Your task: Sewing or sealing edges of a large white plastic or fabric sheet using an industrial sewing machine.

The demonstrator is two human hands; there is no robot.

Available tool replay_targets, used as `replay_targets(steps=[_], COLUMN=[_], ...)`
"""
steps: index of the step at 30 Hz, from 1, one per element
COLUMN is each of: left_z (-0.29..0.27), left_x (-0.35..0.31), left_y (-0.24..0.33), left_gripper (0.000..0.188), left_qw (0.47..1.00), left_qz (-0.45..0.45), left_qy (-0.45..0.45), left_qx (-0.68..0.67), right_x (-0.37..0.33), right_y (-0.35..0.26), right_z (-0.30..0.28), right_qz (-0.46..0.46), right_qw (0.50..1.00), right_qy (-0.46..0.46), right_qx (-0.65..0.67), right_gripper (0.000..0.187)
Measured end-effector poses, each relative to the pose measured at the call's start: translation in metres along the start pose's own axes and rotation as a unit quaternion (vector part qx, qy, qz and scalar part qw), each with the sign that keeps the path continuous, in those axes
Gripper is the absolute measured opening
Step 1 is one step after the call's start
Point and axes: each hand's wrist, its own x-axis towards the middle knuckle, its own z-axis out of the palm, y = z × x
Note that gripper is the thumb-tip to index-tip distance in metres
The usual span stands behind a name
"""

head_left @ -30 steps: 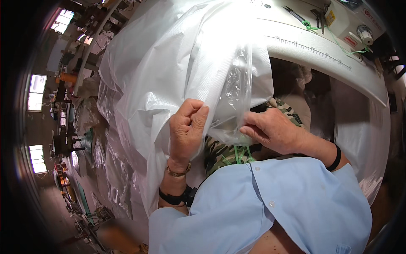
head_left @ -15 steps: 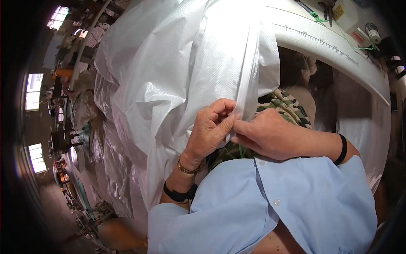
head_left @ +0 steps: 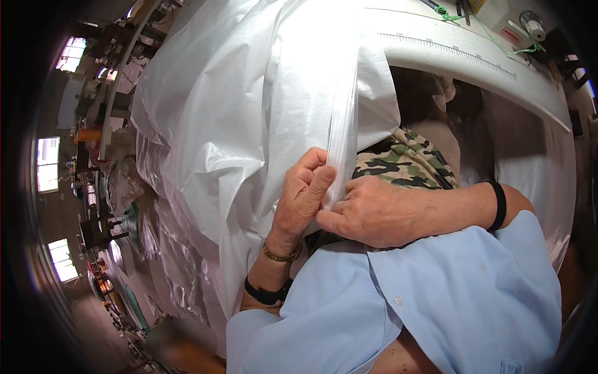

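Observation:
A large sheet of white woven plastic fabric (head_left: 240,118) hangs over the table edge toward me. Along its right part runs a clear plastic film strip (head_left: 342,118), gathered into a narrow band that comes down to my hands. My left hand (head_left: 302,193) is closed on the left edge of this strip, thumb and bent fingers pinching it. From the right, my right hand (head_left: 374,212) grips the strip's lower end, fingers curled and thumb pointing left. The strip's very end is hidden behind the fingers. Both hands are close together above my lap.
A white table (head_left: 448,56) with a ruler scale along its curved edge lies ahead right. On it are a machine part with a round knob (head_left: 532,26) and green thread (head_left: 448,15). Camouflage cloth (head_left: 408,161) covers my lap. Crumpled clear plastic (head_left: 171,249) hangs at left.
The view has shifted, so the table sits higher and further left. My right hand has moved down and left along the strip; the left still pinches it.

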Motion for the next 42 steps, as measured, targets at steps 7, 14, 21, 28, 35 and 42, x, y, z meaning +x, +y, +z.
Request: replay_targets(steps=[7,14,21,28,35,42], left_z=[-0.012,-0.021,-0.026,-0.014,-0.014,-0.016], left_x=[-0.002,0.000,-0.001,0.002,-0.004,-0.007], left_y=[0.013,0.022,0.030,0.027,0.024,0.022], left_gripper=[0.009,0.008,0.007,0.012,0.009,0.008], left_qw=[0.993,0.992,0.991,0.989,0.955,0.963], left_qz=[0.044,0.037,0.060,0.068,0.127,0.125], left_qy=[0.073,0.095,0.097,0.086,0.102,0.112], left_qx=[0.080,-0.074,-0.075,0.094,0.247,0.212], right_x=[-0.006,0.021,0.067,0.105,0.104,-0.009], right_y=[0.012,0.054,0.080,0.130,0.139,0.088], right_z=[0.000,0.032,0.042,0.043,0.062,0.005], right_qz=[-0.029,0.212,0.164,0.160,0.070,0.156], right_qw=[0.938,0.697,0.766,0.942,0.887,0.889], right_qy=[0.342,0.375,0.272,0.209,0.213,0.425], right_qx=[0.056,0.573,0.559,0.210,0.404,0.069], right_gripper=[0.019,0.029,0.023,0.038,0.022,0.009])
